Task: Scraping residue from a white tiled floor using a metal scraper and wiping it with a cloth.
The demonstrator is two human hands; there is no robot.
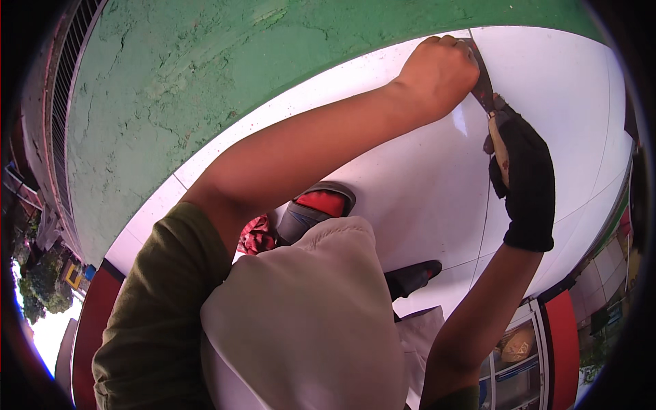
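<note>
My right hand [527, 174], in a black glove, is wrapped round the pale wooden handle of a hand tool that looks like a scraper [501, 147]. Its dark, narrow blade [484, 85] runs from the glove up toward my bare left hand [443, 72]. That hand is closed, its fingers curled in at the far end of the blade. The fist covers part of the blade, so whether it grips the metal or something else is hidden. Both hands are over glossy white tiles [424, 178] with thin dark joints.
A green painted surface [178, 75] with cracked, peeling patches curves along the far left side. Below my arms are a red-and-grey shoe [318, 205], a red patterned cloth [256, 236] and another dark shoe [413, 279]. A glass-fronted cabinet [516, 369] stands at the lower right.
</note>
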